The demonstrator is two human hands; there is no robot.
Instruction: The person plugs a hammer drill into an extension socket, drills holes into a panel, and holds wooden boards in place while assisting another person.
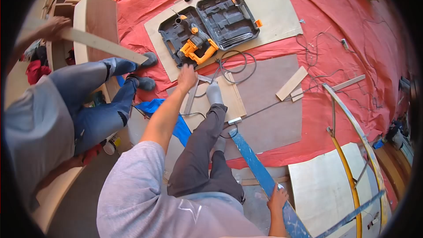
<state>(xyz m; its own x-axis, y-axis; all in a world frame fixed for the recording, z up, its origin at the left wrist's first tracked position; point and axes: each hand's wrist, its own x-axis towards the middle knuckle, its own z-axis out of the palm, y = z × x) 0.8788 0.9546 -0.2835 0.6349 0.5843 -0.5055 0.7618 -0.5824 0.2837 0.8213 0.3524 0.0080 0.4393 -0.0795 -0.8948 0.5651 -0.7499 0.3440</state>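
Note:
My left hand reaches forward, its fingers apart and somewhat blurred, with nothing visible in it. Just beyond it, an orange and black rotary hammer drill lies across an open black tool case. A thin grey strip lies below this hand, beside a pale wooden board under my foot. Down at my right side, my right hand is closed over the edge of a long blue painted beam. The beam slopes from near my feet to the bottom edge of the view.
Another person stands at left, holding a long wooden strip. A dark cable loops below the case. Short wood offcuts lie on a brown sheet over red tarpaulin. A curved yellow metal frame stands right.

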